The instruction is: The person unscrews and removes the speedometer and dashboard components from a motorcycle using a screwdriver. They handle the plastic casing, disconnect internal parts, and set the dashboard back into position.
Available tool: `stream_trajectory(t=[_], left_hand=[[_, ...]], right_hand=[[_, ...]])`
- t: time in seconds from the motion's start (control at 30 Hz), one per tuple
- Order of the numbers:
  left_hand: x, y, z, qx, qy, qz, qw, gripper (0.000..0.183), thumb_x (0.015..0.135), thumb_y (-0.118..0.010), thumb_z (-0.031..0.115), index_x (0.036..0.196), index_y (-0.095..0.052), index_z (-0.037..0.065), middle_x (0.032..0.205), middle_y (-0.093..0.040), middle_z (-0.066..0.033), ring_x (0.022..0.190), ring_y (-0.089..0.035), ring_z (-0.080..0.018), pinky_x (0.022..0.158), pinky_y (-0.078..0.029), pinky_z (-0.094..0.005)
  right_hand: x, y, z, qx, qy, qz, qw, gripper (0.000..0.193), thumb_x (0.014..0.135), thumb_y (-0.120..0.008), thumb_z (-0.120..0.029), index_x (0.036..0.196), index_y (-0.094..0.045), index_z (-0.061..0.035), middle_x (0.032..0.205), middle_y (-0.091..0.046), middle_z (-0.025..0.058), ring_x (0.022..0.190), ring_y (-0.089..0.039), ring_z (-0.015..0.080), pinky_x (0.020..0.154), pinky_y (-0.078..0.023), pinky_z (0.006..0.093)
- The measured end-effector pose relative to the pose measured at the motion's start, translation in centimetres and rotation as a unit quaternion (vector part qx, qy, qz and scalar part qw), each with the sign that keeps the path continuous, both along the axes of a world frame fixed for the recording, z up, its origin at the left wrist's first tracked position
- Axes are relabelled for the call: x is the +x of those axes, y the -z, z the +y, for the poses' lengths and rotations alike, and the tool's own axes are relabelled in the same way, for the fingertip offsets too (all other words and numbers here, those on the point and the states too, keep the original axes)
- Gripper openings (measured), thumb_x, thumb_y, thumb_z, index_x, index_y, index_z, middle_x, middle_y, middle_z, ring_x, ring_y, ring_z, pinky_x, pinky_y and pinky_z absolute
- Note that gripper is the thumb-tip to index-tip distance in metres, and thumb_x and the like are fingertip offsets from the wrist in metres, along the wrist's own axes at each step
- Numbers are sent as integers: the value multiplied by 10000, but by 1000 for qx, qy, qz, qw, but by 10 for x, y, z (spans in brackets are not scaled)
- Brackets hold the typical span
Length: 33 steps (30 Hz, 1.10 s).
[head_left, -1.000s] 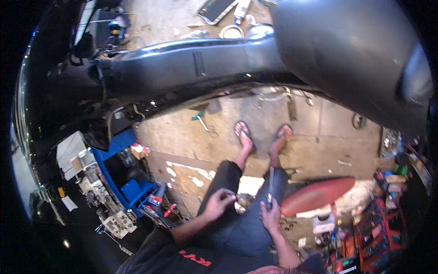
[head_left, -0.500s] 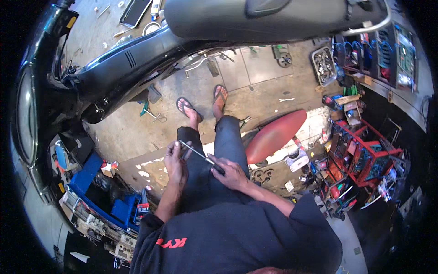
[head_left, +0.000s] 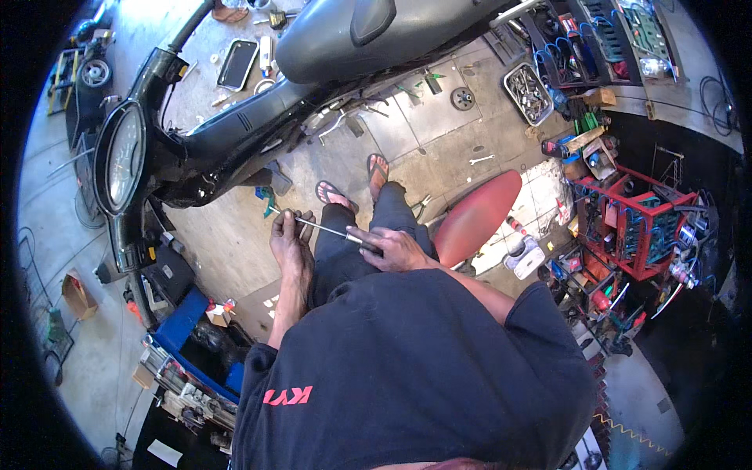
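Observation:
My right hand [head_left: 394, 249] is closed around the dark handle of a long, thin screwdriver [head_left: 327, 229], held over my lap. The shaft slants up and left to my left hand [head_left: 290, 244], whose thumb and fingers pinch it near the far end. Those fingers partly cover the tip, so its shape cannot be made out. Ahead of me stands a black motor scooter [head_left: 235, 129], its seat at the top and its handlebar on the left.
A red curved body panel [head_left: 482, 218] lies to the right, with a wrench [head_left: 482, 159] beyond it. Farther right are a metal tray of parts [head_left: 529, 94] and a red tool rack [head_left: 638, 223]. A blue rack [head_left: 184, 321] stands at left.
My head view has shifted, showing more floor at left. The left fingers have come together on the screwdriver's shaft; the right hand keeps its grip on the handle.

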State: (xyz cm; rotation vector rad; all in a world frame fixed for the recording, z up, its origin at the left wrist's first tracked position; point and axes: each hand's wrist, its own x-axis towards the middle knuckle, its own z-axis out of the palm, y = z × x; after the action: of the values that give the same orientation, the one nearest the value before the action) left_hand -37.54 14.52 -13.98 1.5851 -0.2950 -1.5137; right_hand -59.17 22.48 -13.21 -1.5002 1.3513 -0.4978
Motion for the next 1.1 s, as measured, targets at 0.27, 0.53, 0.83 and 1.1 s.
stream_trajectory(t=[0.27, 0.53, 0.83, 1.1], left_hand=[[-3, -25, -4, -39, -28, 28, 998, 245, 950, -631, 211, 1091, -522, 43, 1016, -639, -99, 976, -668, -273, 888, -576, -421], [7, -26, -5, -75, 4, -15, 997, 274, 954, -622, 174, 1134, -492, 14, 1028, -619, -106, 996, -662, -294, 886, -569, -424], [21, -17, -9, -102, -44, 52, 992, 272, 964, -598, 144, 1158, -501, -19, 1096, -603, -132, 1063, -624, -282, 948, -551, -407], [23, -35, -12, -110, -70, 34, 991, 266, 935, -655, 259, 1080, -586, 47, 1025, -653, -80, 993, -627, -215, 955, -501, -378]], right_hand=[[-9, -13, -13, -31, -9, -27, 999, 518, 877, -647, -227, 1381, -528, -219, 997, -672, 200, 845, -662, 359, 792, -538, 420], [-10, -36, -22, -14, -14, -51, 999, 475, 857, -649, -245, 1326, -578, -211, 1061, -662, 233, 931, -667, 360, 849, -539, 434], [-4, -56, -30, -101, 51, -73, 991, 491, 740, -721, -60, 1217, -608, -85, 1197, -540, 130, 967, -646, 323, 843, -531, 389], [13, -70, -25, -162, 111, 59, 979, 318, 774, -776, -157, 1067, -678, -78, 1020, -649, 123, 897, -660, 301, 795, -540, 382]])
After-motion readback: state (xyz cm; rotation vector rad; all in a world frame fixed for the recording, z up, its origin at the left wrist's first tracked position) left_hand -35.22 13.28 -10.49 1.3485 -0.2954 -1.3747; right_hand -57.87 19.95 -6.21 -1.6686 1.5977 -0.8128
